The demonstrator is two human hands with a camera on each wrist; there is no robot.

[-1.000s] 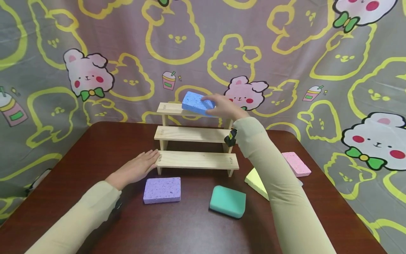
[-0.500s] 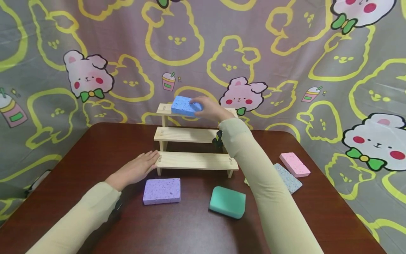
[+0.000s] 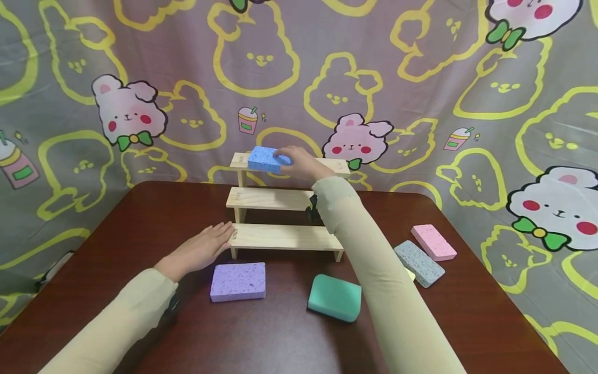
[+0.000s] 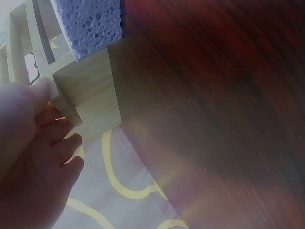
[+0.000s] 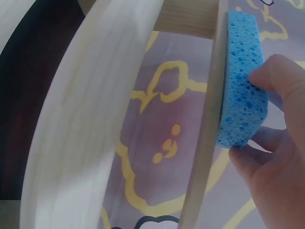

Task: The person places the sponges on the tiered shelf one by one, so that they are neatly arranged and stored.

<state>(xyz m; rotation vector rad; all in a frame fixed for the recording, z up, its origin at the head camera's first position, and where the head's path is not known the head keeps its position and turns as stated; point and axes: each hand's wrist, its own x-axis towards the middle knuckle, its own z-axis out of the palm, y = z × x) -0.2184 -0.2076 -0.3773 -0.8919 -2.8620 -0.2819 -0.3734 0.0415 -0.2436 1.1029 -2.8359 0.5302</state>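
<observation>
In the head view, a three-tier wooden stand (image 3: pixel 285 236) rises from the dark table. My right hand (image 3: pixel 301 162) pinches a blue sponge (image 3: pixel 262 159) at its right end, thumb and fingers on opposite sides. The sponge lies on the left part of the top tier; in the right wrist view the blue sponge (image 5: pixel 242 81) sits against that board. My left hand (image 3: pixel 202 250) is at the left end of the lowest tier. Seen from the left wrist, the left hand (image 4: pixel 40 143) grips that board's end (image 4: pixel 62 98) with curled fingers.
A purple sponge (image 3: pixel 238 282) lies before the stand, with a green sponge (image 3: pixel 334 297) to its right. Farther right are a grey sponge (image 3: pixel 419 263), a pink sponge (image 3: pixel 433 242) and a mostly hidden yellow sponge (image 3: pixel 411 275). A patterned curtain (image 3: pixel 187 62) hangs behind.
My right hand has carried the blue sponge leftward and down onto the top tier. The forearm's shift uncovers the grey sponge and hides most of the yellow one. My left hand stays put.
</observation>
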